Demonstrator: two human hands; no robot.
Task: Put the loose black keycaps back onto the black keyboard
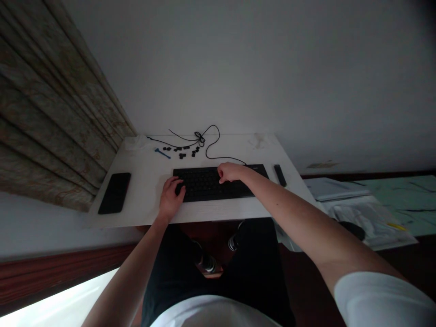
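A black keyboard [200, 184] lies on the white table. My left hand [170, 195] rests at its left end, the fingers and thumb apart and touching the keys there. Over the right half of the keyboard, my right hand [230, 172] is closed, with fingers curled and fingertips down at the keys. Whatever those fingers may grip is too small or hidden to make out. Behind the keyboard several small black keycaps [182, 156] are scattered. Beside them is a small blue tool [162, 153].
A black cable [213, 143] runs from the keyboard's back edge, bundled near the wall. At the table's [143, 200] left lies a black phone [115, 193]; a narrow dark object [279, 175] lies to the right. A patterned curtain [51, 113] hangs on the left.
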